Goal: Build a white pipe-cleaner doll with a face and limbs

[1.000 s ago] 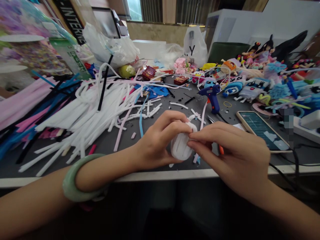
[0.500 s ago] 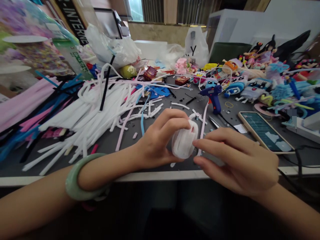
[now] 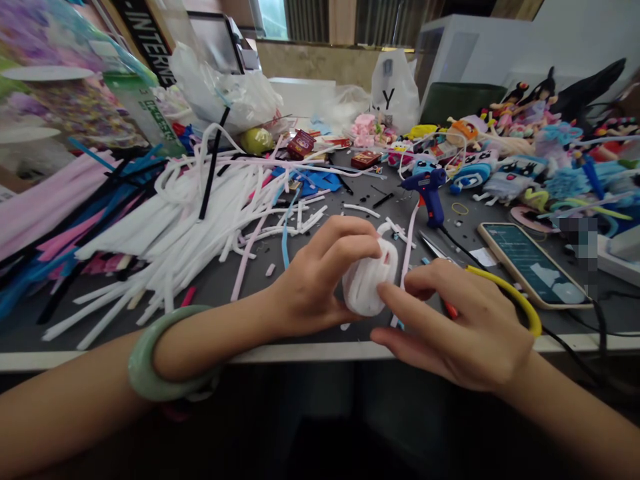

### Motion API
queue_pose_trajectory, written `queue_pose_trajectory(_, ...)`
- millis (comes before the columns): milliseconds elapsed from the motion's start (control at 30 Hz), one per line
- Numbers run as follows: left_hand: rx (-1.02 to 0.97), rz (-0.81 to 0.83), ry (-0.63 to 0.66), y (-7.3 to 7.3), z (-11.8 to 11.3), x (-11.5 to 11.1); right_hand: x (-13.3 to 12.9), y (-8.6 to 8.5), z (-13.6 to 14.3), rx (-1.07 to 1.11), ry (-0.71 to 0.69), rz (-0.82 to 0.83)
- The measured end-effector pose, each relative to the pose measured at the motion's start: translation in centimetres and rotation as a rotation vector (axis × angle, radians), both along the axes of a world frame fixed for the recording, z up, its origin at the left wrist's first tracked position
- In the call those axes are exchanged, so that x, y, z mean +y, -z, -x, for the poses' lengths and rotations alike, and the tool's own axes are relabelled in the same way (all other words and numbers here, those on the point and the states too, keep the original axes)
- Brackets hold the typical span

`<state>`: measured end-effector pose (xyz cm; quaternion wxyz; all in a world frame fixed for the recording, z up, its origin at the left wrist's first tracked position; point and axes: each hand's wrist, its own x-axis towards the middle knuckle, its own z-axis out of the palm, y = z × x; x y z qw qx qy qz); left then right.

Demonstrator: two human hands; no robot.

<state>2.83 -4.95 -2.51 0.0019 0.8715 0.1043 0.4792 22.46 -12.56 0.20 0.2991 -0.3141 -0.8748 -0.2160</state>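
Observation:
A white fuzzy rounded piece is held near the table's front edge, its flat side facing me. Wrapped round its left side and top are the fingers of my left hand, with the thumb underneath. My right hand is at its right, fingers apart, the index fingertip touching the face of the piece. Behind my right hand lie scissors with a yellow handle. A blue glue gun stands beyond them, its black cord running to the right.
White pipe cleaners spread over the left of the grey table, beside pink, blue and black ones. A phone lies at right. Fuzzy dolls and plastic bags crowd the back.
My right hand has moved left and its index finger now reaches across the face of the white piece. More of the scissors' yellow handle shows. My left hand keeps its hold.

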Motion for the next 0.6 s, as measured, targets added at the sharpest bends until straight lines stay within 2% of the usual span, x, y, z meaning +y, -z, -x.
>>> queue_pose_trajectory(200, -0.001, -0.012, -0.004, 0.04, -0.06, -0.16, -0.18, -0.24, 0.45, -0.102, 0.044, -0.116)
queue_pose_trajectory(600, -0.004, -0.023, 0.011, 0.43, -0.02, 0.36, 0.28, 0.18, 0.39, -0.149, 0.069, -0.112)
